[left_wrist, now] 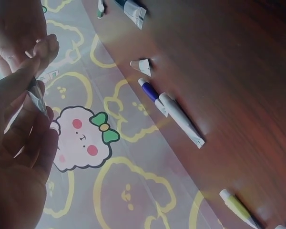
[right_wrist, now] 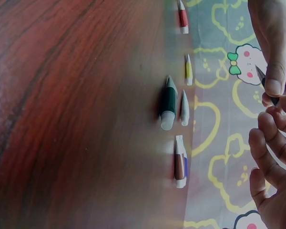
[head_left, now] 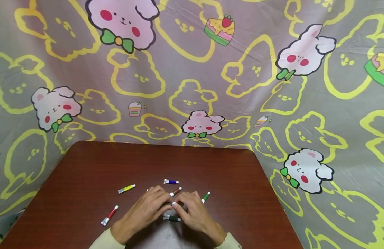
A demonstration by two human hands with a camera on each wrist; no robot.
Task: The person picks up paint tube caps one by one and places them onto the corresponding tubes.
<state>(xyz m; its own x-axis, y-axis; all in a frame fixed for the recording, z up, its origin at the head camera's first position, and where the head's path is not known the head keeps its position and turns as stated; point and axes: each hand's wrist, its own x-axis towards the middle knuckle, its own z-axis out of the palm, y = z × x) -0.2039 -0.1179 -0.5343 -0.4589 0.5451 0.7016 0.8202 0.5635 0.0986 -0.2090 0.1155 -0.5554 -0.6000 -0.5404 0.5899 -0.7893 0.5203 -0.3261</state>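
Both hands meet over the near middle of the table. My left hand [head_left: 148, 209] pinches a small dark paint tube [left_wrist: 37, 98] between thumb and fingers, its flat silver end showing in the left wrist view. At the tube's other end, my right hand [head_left: 195, 211] pinches the white cap [head_left: 174, 204] with thumb and fingertip. Fingers cover most of the held tube. Just below the hands lies a dark green paint tube [head_left: 172, 218]. A brown tube [head_left: 176, 192] lies just beyond them, and a green tube [head_left: 206, 197] is beside the right hand.
On the brown table [head_left: 123, 162] lie a blue tube [head_left: 171, 181] farther back, a yellow tube [head_left: 127, 188] and a red tube [head_left: 109, 215] to the left. A white tube [left_wrist: 181, 119] is mostly hidden behind the left hand in the head view. Patterned cloth [head_left: 198, 100] surrounds the table.
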